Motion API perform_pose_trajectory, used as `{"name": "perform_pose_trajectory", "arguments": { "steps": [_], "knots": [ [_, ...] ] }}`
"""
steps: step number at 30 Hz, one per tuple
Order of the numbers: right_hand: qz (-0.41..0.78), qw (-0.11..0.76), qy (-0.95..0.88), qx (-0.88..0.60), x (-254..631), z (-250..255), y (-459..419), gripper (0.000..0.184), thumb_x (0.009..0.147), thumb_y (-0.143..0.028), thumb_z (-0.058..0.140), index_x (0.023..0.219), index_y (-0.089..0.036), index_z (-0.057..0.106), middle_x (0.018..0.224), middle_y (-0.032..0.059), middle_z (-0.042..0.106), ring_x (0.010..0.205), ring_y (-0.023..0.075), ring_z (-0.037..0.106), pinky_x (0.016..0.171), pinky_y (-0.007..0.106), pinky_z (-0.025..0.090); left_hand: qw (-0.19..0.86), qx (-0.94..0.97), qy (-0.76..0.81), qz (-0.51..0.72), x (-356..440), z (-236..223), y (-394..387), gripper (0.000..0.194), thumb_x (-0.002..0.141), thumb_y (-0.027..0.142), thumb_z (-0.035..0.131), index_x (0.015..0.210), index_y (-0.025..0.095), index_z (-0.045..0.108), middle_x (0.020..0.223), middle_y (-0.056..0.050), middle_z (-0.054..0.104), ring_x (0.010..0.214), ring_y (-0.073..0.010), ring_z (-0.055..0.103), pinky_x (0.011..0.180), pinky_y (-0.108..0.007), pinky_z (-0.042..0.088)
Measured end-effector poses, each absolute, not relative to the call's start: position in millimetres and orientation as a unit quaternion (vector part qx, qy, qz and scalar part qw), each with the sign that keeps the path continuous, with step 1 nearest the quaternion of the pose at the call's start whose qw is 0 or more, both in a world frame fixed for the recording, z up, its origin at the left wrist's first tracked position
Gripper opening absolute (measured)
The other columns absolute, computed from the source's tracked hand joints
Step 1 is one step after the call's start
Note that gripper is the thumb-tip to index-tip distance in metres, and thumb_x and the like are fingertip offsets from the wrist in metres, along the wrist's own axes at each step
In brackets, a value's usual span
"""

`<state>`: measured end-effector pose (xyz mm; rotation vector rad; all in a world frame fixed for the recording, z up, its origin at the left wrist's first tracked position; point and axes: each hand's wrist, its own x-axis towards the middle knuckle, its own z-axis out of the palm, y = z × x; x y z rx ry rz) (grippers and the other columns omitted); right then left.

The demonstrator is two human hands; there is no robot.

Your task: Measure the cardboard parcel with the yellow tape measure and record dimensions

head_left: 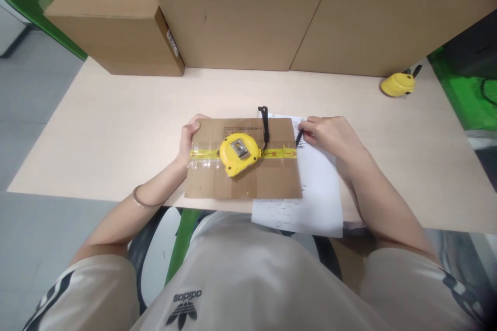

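Note:
My left hand grips the left edge of a small flat cardboard box sealed with clear and yellow tape. On top of the box lies a yellow tape measure, its black wrist strap reaching past the far edge. A white sheet of paper with writing is partly covered by the box and hangs over the table's near edge. At the box's right side, my right hand is closed around a thin black pen, held over the paper.
A second yellow tape measure rests at the back right of the table. Large cardboard boxes line the back, with a smaller box at the back left. Green chair parts show beyond the left corner.

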<state>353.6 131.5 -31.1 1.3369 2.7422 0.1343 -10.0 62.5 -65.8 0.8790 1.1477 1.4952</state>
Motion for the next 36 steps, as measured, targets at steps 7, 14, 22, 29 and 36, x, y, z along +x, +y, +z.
{"name": "perform_pose_trajectory", "arguments": {
  "steps": [7, 14, 22, 29, 36],
  "knots": [
    [0.007, 0.034, 0.891, 0.453, 350, -31, 120, 0.018, 0.086, -0.015, 0.052, 0.085, -0.024, 0.068, 0.089, 0.0068, 0.077, 0.067, 0.0219, 0.063, 0.059, 0.035, 0.024, 0.508, 0.376, 0.468, 0.618, -10, -68, 62, 0.039, 0.079, 0.06, 0.069, 0.075, 0.021, 0.065, 0.074, -0.004, 0.064, 0.066, -0.0187, 0.058, 0.058, -0.032, 0.047],
    [-0.064, -0.051, 0.888, 0.452, 354, -33, 122, 0.013, 0.087, -0.021, 0.053, 0.083, -0.024, 0.065, 0.086, 0.007, 0.073, 0.063, 0.0196, 0.056, 0.06, 0.035, 0.023, 0.511, 0.378, 0.477, 0.607, -13, -68, 64, 0.04, 0.074, 0.061, 0.07, 0.076, 0.021, 0.067, 0.073, -0.005, 0.064, 0.065, -0.0183, 0.056, 0.057, -0.031, 0.044],
    [-0.27, -0.272, 0.78, 0.495, 356, -69, 138, 0.024, 0.091, -0.048, 0.051, 0.085, -0.025, 0.048, 0.067, 0.0023, 0.059, 0.056, 0.0189, 0.057, 0.059, 0.034, 0.045, 0.516, 0.37, 0.479, 0.607, -13, -64, 64, 0.034, 0.072, 0.056, 0.071, 0.072, 0.022, 0.07, 0.071, -0.005, 0.067, 0.065, -0.0187, 0.057, 0.054, -0.03, 0.046],
    [-0.473, -0.324, 0.681, 0.455, 339, -87, 151, 0.052, 0.085, -0.075, 0.061, 0.089, -0.025, 0.051, 0.069, 0.0033, 0.067, 0.052, 0.0178, 0.063, 0.042, 0.029, 0.045, 0.525, 0.37, 0.479, 0.598, -15, -64, 63, 0.039, 0.072, 0.059, 0.072, 0.075, 0.02, 0.071, 0.075, -0.005, 0.07, 0.067, -0.0183, 0.061, 0.057, -0.029, 0.05],
    [-0.491, -0.324, 0.664, 0.461, 341, -83, 152, 0.049, 0.074, -0.057, 0.087, 0.077, -0.023, 0.051, 0.053, -0.0045, 0.058, 0.041, 0.0076, 0.045, 0.041, 0.021, 0.033, 0.527, 0.364, 0.484, 0.596, -13, -61, 62, 0.035, 0.073, 0.055, 0.071, 0.075, 0.02, 0.071, 0.073, -0.004, 0.068, 0.067, -0.0167, 0.06, 0.058, -0.027, 0.05]
  ]
}}
